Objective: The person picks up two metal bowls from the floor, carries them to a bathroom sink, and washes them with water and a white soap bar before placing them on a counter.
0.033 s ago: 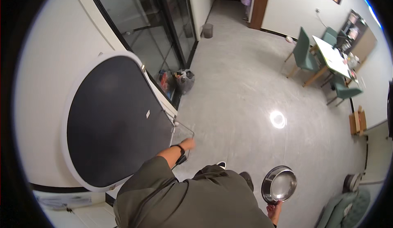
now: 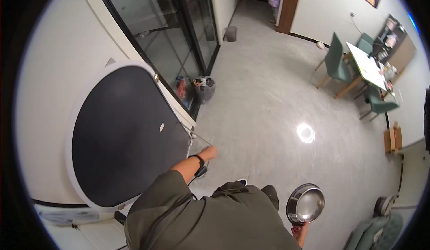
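Note:
My left hand (image 2: 208, 152) is closed around a thin metal leg (image 2: 202, 140) that sticks out from the edge of a large dark board with a rounded white rim (image 2: 125, 138). The board looks like the underside of a folding table, standing tilted at my left by the wall. A black band circles my left wrist. Low on the right, my right hand (image 2: 299, 233) grips the near rim of a shiny stainless steel basin (image 2: 310, 204), whose hollow faces up. Some fingers of that hand are hidden under the basin.
Glass sliding doors (image 2: 179, 34) run along the left, with a stuffed plastic bag (image 2: 204, 89) at their foot. A white table (image 2: 365, 64) with green chairs (image 2: 336, 64) stands at the far right. Nearer are a cardboard box (image 2: 393, 139) and a green cushioned seat (image 2: 378, 232).
My left hand has shifted slightly to the right, still on the metal leg. The whole view has turned a little; the basin stays in my right hand.

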Action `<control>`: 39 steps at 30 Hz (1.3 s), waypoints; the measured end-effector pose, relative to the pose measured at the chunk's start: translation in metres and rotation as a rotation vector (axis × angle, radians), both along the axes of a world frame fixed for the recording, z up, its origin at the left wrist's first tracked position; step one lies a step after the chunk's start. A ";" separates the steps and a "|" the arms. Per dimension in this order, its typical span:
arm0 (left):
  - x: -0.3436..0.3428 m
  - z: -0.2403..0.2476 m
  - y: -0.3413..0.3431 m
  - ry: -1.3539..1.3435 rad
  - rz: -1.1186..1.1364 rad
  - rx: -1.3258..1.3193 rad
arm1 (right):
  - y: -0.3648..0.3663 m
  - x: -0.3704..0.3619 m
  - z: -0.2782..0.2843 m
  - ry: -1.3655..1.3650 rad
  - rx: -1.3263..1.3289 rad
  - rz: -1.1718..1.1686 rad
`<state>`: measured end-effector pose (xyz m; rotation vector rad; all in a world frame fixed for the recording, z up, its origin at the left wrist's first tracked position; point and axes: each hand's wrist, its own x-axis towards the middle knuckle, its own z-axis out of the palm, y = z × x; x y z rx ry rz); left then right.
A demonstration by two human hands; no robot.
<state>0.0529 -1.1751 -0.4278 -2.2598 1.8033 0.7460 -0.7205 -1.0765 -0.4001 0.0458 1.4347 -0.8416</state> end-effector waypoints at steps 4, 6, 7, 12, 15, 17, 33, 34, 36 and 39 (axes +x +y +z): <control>-0.009 0.131 -0.130 0.201 0.427 -0.279 | -0.160 0.050 0.063 0.249 0.167 0.105; 0.005 0.155 -0.170 0.130 0.513 -0.381 | -0.251 0.002 0.006 0.008 0.006 0.314; 0.019 0.163 -0.178 0.047 0.576 -0.467 | -0.300 -0.004 -0.022 -0.018 -0.016 0.320; 0.083 0.227 -0.196 -0.338 0.974 -0.823 | -0.553 0.103 0.006 0.119 -0.163 0.416; 0.145 0.280 -0.211 -0.554 1.142 -0.998 | -0.705 0.173 0.033 0.090 -0.193 0.558; 0.175 0.334 -0.213 -0.683 1.304 -1.080 | -0.783 0.231 0.059 0.191 -0.219 0.618; 0.383 0.451 -0.173 -1.641 1.523 -1.340 | -1.082 0.573 0.111 0.103 -0.466 1.150; 0.380 0.454 -0.184 -1.577 1.572 -1.410 | -1.118 0.589 0.096 0.004 -0.074 0.980; 0.389 0.450 -0.186 -1.528 1.628 -1.460 | -1.163 0.613 0.069 -0.017 -0.024 1.062; 0.407 0.430 -0.166 -1.685 1.597 -1.495 | -1.195 0.710 0.066 0.085 -0.032 1.173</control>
